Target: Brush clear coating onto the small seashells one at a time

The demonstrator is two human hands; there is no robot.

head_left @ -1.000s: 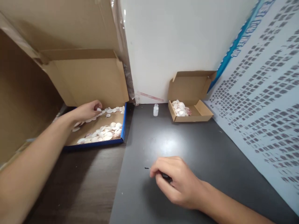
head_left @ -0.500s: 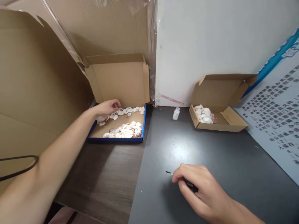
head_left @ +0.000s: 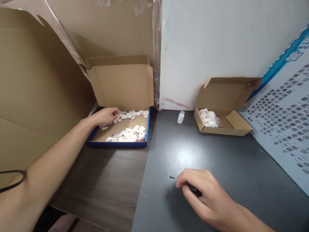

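Note:
My left hand (head_left: 107,116) is over the left end of the blue-edged box (head_left: 116,144), with thumb and fingers closed on a pale shell (head_left: 116,117). Shells lie along the back of that box, and a larger pile of shells (head_left: 132,134) sits at its front right. Low over the dark grey mat (head_left: 159,158), my right hand (head_left: 200,193) is wrapped round a small brush (head_left: 194,190) with a black handle. Its dark tip points left.
A small clear bottle (head_left: 181,117) stands open on the mat near the white wall. To its right is an open cardboard box (head_left: 224,130) with white shells (head_left: 209,118) in its left part. A printed sheet (head_left: 285,119) borders the mat on the right.
My left hand has moved slightly left and down, and its fingers have closed on a shell. My right hand keeps the brush in nearly the same place. The view has shifted a little.

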